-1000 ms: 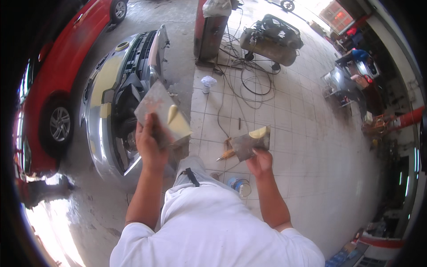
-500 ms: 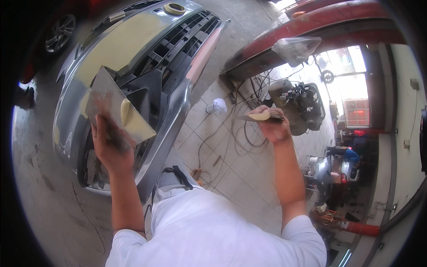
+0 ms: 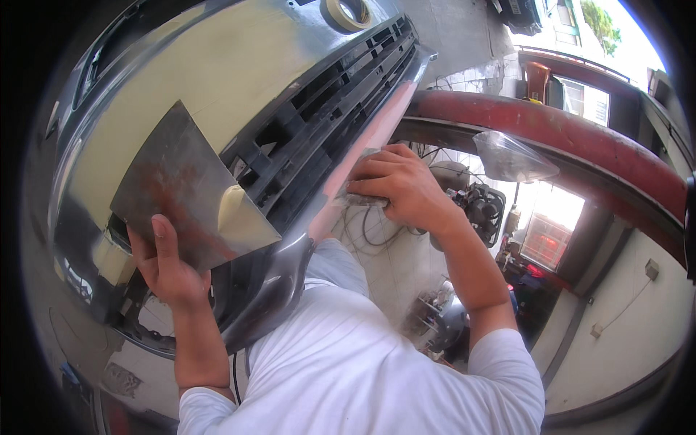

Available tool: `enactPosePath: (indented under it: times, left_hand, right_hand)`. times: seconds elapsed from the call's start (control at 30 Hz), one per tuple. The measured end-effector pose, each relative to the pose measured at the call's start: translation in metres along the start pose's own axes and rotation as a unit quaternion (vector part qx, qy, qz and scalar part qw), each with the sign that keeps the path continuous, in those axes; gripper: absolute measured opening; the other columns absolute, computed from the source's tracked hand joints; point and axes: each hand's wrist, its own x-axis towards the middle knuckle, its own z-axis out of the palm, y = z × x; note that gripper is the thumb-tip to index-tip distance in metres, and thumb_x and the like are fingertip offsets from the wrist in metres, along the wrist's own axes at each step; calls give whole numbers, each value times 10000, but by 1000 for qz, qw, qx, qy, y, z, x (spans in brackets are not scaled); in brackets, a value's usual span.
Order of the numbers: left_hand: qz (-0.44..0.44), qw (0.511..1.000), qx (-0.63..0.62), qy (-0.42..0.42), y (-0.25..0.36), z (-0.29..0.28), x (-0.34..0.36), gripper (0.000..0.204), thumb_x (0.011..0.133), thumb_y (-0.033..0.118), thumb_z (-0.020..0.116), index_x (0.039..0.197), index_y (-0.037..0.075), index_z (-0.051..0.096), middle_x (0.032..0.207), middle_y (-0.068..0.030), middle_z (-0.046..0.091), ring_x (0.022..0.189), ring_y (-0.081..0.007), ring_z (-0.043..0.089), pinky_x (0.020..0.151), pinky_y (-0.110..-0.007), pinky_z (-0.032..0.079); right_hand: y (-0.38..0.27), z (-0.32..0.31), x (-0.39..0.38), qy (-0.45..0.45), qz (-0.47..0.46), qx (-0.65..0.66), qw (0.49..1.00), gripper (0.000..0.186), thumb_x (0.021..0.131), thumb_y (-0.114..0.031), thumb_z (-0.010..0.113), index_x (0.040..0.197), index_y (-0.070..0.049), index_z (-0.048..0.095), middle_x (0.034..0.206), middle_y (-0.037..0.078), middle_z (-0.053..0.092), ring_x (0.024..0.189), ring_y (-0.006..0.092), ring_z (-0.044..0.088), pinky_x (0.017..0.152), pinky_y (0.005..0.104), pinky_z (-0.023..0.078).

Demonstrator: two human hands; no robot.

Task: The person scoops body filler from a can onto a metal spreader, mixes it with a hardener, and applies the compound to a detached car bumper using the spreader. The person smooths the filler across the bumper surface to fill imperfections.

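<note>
My left hand (image 3: 174, 279) holds up a flat grey mixing board (image 3: 167, 174), thumb over its top face and fingers beneath. A lump of cream-yellow putty (image 3: 232, 209) lies near the board's right corner. The fingers of my right hand (image 3: 409, 185) are closed around a thin grey putty spreader (image 3: 359, 199), partly hidden by them. That spreader is at the pink-coated edge (image 3: 377, 127) of a car bumper (image 3: 225, 54); whether its blade touches is hard to tell. Yellow filler covers much of the bumper's upper face, and a black grille (image 3: 319, 94) runs along it.
A roll of masking tape (image 3: 335, 16) rests on the bumper's far end. Beyond my right hand, a red beam (image 3: 536, 119) carries a clear plastic-wrapped object (image 3: 511, 156). Machinery (image 3: 475, 206) and hoses are on the tiled floor to the right.
My right hand has swung left from the open floor to the bumper's pink edge, carrying the spreader. The view has shifted closer over the bumper; my left hand still holds the board.
</note>
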Motion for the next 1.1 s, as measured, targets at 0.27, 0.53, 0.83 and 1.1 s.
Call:
enactPosePath:
  times: [0.27, 0.53, 0.83, 1.1]
  left_hand:
    - [61, 996, 58, 32, -17, 5, 10, 425, 1082, 223, 589, 1431, -14, 530, 1405, -119, 600, 1246, -229, 576, 1083, -368, 432]
    - [76, 995, 66, -2, -25, 6, 4, 487, 1063, 233, 633, 1447, -35, 499, 1388, -109, 595, 1233, -201, 561, 1088, -349, 411]
    - [41, 987, 133, -82, -26, 26, -28, 496, 1063, 279, 631, 1416, -48, 513, 1356, -115, 602, 1198, -197, 564, 1055, -341, 424]
    - [41, 978, 175, -105, -34, 59, -26, 435, 1086, 258, 585, 1377, -62, 534, 1351, -123, 595, 1196, -191, 552, 1050, -331, 422]
  right_hand:
    - [0, 11, -1, -9, 2, -28, 1000, 461, 650, 13, 749, 1089, -126, 776, 1210, 23, 719, 1215, 240, 637, 1073, 485, 447]
    - [36, -13, 23, -33, -14, -56, 998, 462, 629, -3, 730, 1077, -105, 776, 1187, 31, 727, 1162, 246, 656, 1025, 435, 457]
    - [96, -24, 21, -1, -21, -46, 999, 513, 600, 39, 701, 1082, -113, 793, 1159, 36, 739, 1153, 267, 654, 1012, 422, 455]
    - [149, -47, 13, -48, 12, -55, 997, 568, 588, 64, 674, 1120, -101, 785, 1210, 37, 722, 1212, 251, 625, 1035, 412, 419]
